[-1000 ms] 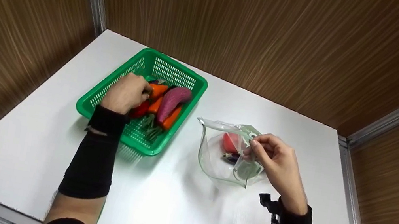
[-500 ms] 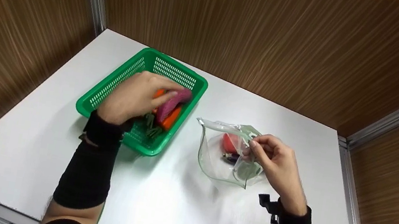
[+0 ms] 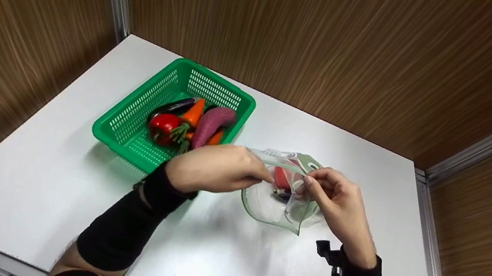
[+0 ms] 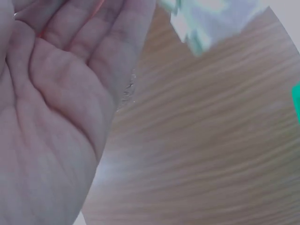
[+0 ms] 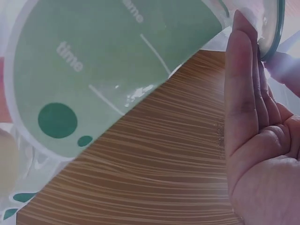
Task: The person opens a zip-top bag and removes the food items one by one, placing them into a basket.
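Observation:
A clear zip bag with a green printed panel stands open-mouthed on the white table. Inside it lie a red round object and a small dark eggplant. My right hand pinches the bag's right edge between thumb and fingers. My left hand reaches over the left rim with its fingertips at the mouth. In the left wrist view its palm is bare, and red shows between the fingers. The fingertips are hidden, so I cannot tell whether they hold anything.
Left of the bag stands a green slotted basket. It holds a red bell pepper, an eggplant, several carrots and a purple-pink sweet potato. Wood-grain panels rise around the table.
My left hand has left the basket and moved right and toward me to the bag's mouth. My right hand keeps its pinch on the bag, whose rim has shifted slightly.

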A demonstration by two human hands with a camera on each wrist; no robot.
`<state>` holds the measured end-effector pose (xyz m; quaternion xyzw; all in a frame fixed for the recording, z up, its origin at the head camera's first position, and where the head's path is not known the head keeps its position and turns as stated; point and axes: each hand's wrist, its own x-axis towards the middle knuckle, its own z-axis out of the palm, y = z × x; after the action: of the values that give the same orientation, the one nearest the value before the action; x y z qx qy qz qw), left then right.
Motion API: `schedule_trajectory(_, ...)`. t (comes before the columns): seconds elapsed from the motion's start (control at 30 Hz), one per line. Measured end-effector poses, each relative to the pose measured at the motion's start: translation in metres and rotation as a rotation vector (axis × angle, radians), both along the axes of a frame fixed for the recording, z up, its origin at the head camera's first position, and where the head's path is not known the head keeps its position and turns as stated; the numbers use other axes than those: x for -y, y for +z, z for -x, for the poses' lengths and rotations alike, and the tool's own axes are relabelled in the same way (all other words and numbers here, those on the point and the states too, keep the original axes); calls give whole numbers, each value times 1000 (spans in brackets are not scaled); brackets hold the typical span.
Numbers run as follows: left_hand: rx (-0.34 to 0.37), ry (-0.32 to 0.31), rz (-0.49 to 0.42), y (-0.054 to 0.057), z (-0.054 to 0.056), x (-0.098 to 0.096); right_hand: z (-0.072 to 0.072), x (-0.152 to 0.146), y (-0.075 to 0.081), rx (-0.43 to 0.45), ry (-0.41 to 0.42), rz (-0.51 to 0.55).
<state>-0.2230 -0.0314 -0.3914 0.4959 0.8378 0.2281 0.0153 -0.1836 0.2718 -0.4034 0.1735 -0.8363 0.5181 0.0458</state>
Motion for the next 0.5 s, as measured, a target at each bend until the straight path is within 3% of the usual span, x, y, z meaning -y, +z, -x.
schedule_trajectory(0.13,-61,15,51,-13,-5,-24,-4,2,1,-27,40,12)
schedule_trajectory(0.33,-160,179,81,-46,-10,-66,-12,7,0,-80,161,32)
schedule_trajectory(0.4,-257,210,74,-59,-9,-75,-14,10,-1,-82,207,48)
schedule_trajectory(0.47,-419,228,107,-71,-7,-80,-16,13,-1,-71,245,65)
schedule_trajectory(0.5,-539,236,153,-76,-6,-82,-17,14,-1,-64,258,72)
